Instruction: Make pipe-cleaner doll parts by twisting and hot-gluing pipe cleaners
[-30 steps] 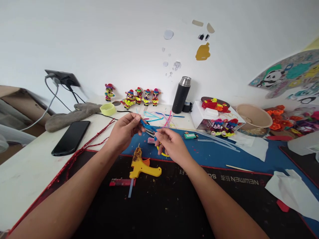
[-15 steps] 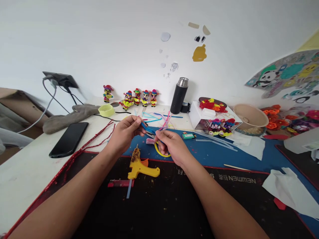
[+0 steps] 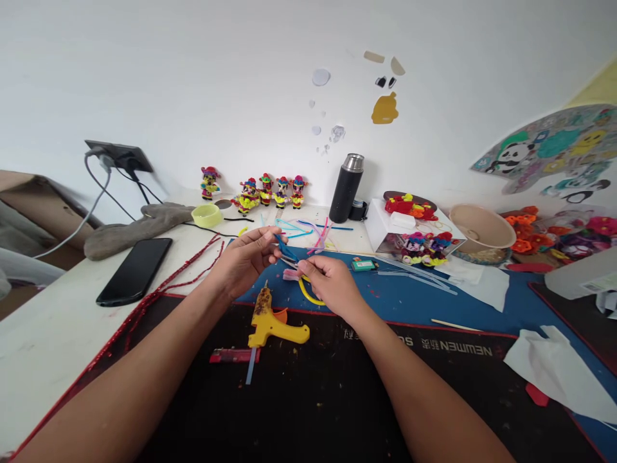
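Note:
My left hand (image 3: 248, 256) pinches a blue fuzzy strip (image 3: 283, 246) between thumb and fingers, above the mat. Close on its right, my right hand (image 3: 328, 276) is closed around a small metal tool (image 3: 290, 260), whose tip reaches the lower part of the blue strip. The tool's handles are mostly hidden by the fingers. A yellow curved piece (image 3: 308, 294) shows just below my right hand. Nearer to me, a yellow glue gun (image 3: 274, 329) with a glue stick in it lies on the black mat (image 3: 289, 405).
A phone (image 3: 134, 271) and red glittery stems (image 3: 166, 283) lie at the left. Small figures (image 3: 248, 196) and a black flask (image 3: 347, 188) stand at the back. A white box (image 3: 378, 225), a bowl (image 3: 482, 226) and crumpled tissue (image 3: 554, 366) are to the right.
The blue strip now stands more upright between my hands. My right hand has shifted slightly left and down, and the metal tool's tip shows more clearly.

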`<state>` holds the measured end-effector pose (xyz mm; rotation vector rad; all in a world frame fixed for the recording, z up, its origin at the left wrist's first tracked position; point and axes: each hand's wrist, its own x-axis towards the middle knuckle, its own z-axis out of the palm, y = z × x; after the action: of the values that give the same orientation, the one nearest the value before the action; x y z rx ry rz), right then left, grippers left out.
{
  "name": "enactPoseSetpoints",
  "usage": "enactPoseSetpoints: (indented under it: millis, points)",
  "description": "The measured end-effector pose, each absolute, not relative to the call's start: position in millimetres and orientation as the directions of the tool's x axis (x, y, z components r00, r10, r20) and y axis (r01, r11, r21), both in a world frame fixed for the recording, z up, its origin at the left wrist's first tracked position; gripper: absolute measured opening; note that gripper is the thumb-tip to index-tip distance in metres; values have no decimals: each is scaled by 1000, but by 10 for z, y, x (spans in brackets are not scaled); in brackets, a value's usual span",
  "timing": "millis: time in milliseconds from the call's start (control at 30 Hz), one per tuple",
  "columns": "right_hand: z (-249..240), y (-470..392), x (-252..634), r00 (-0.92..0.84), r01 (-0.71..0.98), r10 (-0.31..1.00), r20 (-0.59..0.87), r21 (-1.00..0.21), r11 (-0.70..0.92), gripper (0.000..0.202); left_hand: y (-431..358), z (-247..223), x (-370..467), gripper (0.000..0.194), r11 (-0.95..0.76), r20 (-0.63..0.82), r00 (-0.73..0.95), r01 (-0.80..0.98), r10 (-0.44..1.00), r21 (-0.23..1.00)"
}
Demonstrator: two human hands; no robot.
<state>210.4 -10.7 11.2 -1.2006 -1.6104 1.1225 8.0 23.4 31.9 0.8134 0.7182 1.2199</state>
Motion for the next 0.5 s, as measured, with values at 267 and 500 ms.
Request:
enactPoseSetpoints:
  millis: [267, 500]
  points:
    - [163, -135, 2093, -246, -57, 969, 0, -998, -14, 47, 175, 300, 52, 48, 257, -97, 420, -341, 902, 904]
    - [157, -160, 2062, -301, -153, 953, -42, -984, -92, 48, 138, 368, 42, 39, 246, -52, 510, -321, 859, 914]
